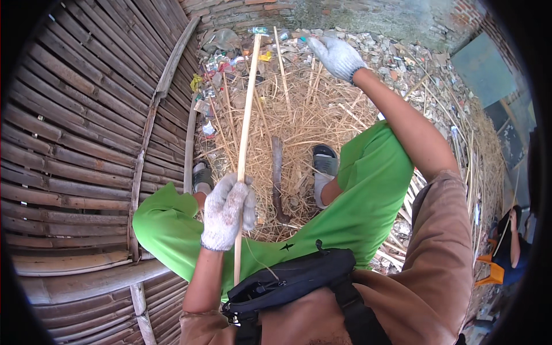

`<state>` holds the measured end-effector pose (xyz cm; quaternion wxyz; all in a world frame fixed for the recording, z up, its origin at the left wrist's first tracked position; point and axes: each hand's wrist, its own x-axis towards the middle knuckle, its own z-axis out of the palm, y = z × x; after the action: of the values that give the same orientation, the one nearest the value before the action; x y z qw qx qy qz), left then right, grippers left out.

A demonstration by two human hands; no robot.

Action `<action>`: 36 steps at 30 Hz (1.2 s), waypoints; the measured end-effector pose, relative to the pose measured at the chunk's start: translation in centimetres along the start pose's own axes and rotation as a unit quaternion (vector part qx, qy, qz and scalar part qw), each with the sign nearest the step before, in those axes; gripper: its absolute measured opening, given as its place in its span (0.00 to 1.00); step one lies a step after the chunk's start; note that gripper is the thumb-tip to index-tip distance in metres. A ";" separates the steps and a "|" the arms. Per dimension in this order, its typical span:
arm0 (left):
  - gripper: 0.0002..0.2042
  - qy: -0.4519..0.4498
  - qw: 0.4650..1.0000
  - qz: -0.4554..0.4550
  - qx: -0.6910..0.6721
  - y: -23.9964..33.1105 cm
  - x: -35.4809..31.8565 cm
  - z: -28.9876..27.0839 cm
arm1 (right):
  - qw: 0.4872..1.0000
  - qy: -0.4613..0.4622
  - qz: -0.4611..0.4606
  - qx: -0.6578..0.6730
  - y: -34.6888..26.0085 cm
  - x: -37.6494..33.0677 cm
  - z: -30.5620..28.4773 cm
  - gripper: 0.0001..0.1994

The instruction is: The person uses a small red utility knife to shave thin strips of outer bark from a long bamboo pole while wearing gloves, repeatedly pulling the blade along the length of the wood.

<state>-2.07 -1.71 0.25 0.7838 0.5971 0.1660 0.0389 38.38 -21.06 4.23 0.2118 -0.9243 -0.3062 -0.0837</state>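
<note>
Bamboo strip point(246, 115) runs lengthwise away from the body, left hand point(225, 211) fisted tight around its near end, right hand point(336, 55) raised, loosely curled and empty, beside the far tip

left hand point(226, 210): gloved, near, low at centre-left, fingers curled shut in a fist, forearm bare and rising from the lower edge | right hand point(336, 56): gloved, raised far ahead at upper centre, fingers loosely bent, arm stretched out, bare forearm, brown sleeve at shoulder
</note>
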 end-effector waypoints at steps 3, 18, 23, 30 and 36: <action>0.18 0.036 0.998 -0.002 -0.041 -0.2 0.9 -0.7 | 0.994 0.026 -0.069 0.078 -2.7 -1.4 1.3 0.35; 0.19 0.039 0.987 0.005 -0.155 -0.6 2.8 -0.9 | 0.912 -0.187 -0.364 0.040 -14.5 -11.2 4.6 0.25; 0.17 0.001 0.981 -0.022 -0.190 -0.5 2.5 -0.9 | 0.936 -0.161 -0.315 0.005 -13.9 -9.4 4.1 0.26; 0.16 0.020 0.989 -0.013 -0.148 -0.7 2.4 -0.9 | 0.920 -0.186 -0.343 0.031 -14.4 -11.5 4.3 0.21; 0.16 0.028 0.993 -0.005 -0.115 -0.6 2.2 -0.4 | 0.912 -0.178 -0.368 0.037 -13.9 -11.8 4.7 0.19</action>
<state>-0.19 -0.89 -0.85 0.8427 0.5004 0.1857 0.0708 20.72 -15.22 1.41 0.1423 -0.7371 -0.6603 0.0219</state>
